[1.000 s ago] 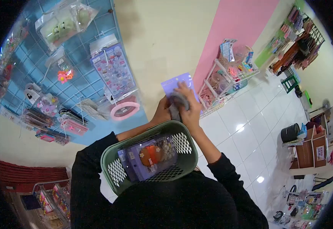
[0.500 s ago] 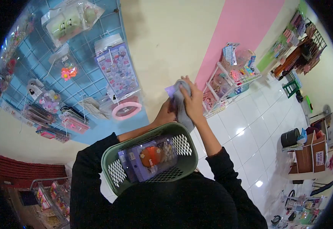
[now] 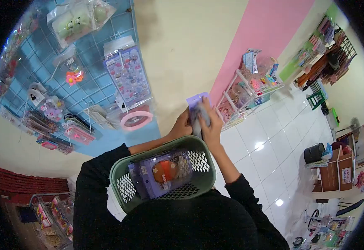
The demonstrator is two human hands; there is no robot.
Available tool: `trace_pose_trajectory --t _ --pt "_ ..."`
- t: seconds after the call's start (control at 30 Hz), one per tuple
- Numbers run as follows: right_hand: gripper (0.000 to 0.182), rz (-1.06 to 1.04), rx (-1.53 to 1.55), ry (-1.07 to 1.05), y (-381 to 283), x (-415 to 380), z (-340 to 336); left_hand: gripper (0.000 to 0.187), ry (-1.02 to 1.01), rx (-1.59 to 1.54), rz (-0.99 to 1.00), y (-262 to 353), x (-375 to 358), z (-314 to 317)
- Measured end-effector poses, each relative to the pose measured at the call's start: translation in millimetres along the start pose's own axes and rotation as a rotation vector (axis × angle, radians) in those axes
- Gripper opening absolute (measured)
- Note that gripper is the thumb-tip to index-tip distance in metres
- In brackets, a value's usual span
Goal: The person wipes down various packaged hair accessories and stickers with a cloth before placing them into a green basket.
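My left hand (image 3: 181, 126) holds a purple packaged card (image 3: 195, 100) just above the far rim of a green plastic basket (image 3: 161, 199) that hangs on my left forearm. My right hand (image 3: 211, 123) presses a grey cloth (image 3: 198, 117) against that card. Inside the basket lie several purple packets, the top one showing an orange round item (image 3: 164, 171). Both arms wear black sleeves.
A blue wire grid wall (image 3: 94, 83) at the left carries hanging accessory packs and a pink hoop (image 3: 137, 119). A white wire rack (image 3: 248, 89) with small goods stands against the pink wall stripe. White tiled floor (image 3: 269, 146) stretches right toward cardboard boxes (image 3: 336, 171) and a black bucket (image 3: 314, 153).
My right hand lifted the grey cloth up over the card, then came back down; both hands now sit lower, nearer the basket rim, with the card's top showing again.
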State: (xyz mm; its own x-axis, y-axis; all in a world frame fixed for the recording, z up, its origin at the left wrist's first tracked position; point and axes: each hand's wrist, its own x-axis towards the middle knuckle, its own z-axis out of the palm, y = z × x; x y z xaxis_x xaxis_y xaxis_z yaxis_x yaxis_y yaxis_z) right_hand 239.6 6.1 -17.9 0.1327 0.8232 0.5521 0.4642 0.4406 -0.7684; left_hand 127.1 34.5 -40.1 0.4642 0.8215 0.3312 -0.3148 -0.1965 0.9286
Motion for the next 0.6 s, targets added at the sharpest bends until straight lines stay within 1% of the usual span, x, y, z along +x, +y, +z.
trace_pose_trajectory --t 0.03,0.1,0.13,0.17,0.2,0.27,0.3,0.33,0.37,0.4,0.43,0.47,0.5,0.53,0.57,0.6 --pt "0.036 -0.14 -0.062 -0.08 -4.6 -7.4 -0.8 0.051 -0.001 0.004 0.0 -2.8 -0.5 -0.1" --pt "0.035 -0.184 -0.062 -0.108 -0.3 -12.0 -12.3 0.047 -0.01 0.071 0.047 -8.0 0.6 0.8" --pt "0.034 -0.165 -0.053 -0.03 6.6 -14.2 -16.7 0.047 -0.009 0.071 0.052 -9.6 0.7 -0.8" --pt "0.032 -0.148 -0.042 0.049 13.6 -15.9 -19.1 0.045 0.018 0.1 -0.034 -10.0 0.6 -6.3" --pt "0.032 -0.158 -0.039 0.049 22.7 -19.0 -26.4 0.043 0.046 0.131 -0.118 -9.9 1.4 -9.5" --pt "0.029 0.024 -0.115 0.283 37.1 -18.8 -37.1 0.042 0.047 0.175 -0.054 -8.0 0.1 -8.6" --pt "0.029 0.0 -0.105 0.282 29.1 -11.3 -34.0 0.041 0.047 0.216 0.001 -7.6 0.7 -8.9" --pt "0.029 -0.041 -0.169 0.239 10.6 -6.4 -29.0 0.036 -0.019 0.195 -0.062 -8.0 0.7 -10.4" --pt "0.03 -0.078 -0.232 0.2 -11.9 -2.1 -22.5 0.037 -0.101 0.199 -0.159 -8.1 0.5 -12.0" --pt "0.034 -0.08 -0.313 0.152 -42.8 5.4 -11.7 0.039 -0.184 0.212 -0.255 -4.4 0.7 -12.7" --pt "0.037 -0.009 -0.402 0.142 -47.5 8.4 -2.2 0.038 -0.211 0.182 -0.276 -3.9 -0.5 -12.7" --pt "0.041 0.033 -0.481 0.147 -49.0 14.7 5.2 0.037 -0.188 0.093 -0.235 -9.2 -3.7 -12.3" --pt "0.041 0.036 -0.454 0.144 -42.2 19.4 7.1 0.037 -0.171 0.017 -0.197 -8.8 -3.3 -13.8" --pt "0.035 0.002 -0.452 0.124 -29.5 20.7 5.9 0.036 -0.154 -0.046 -0.158 -6.4 -3.1 -14.3" --pt "0.027 -0.04 -0.4 0.131 -34.5 25.5 0.7 0.036 -0.137 -0.059 -0.117 -3.5 -2.4 -13.9" --pt "0.018 -0.043 -0.271 0.212 -34.4 30.6 -2.6 0.035 -0.106 -0.051 -0.077 0.5 -1.8 -14.2"
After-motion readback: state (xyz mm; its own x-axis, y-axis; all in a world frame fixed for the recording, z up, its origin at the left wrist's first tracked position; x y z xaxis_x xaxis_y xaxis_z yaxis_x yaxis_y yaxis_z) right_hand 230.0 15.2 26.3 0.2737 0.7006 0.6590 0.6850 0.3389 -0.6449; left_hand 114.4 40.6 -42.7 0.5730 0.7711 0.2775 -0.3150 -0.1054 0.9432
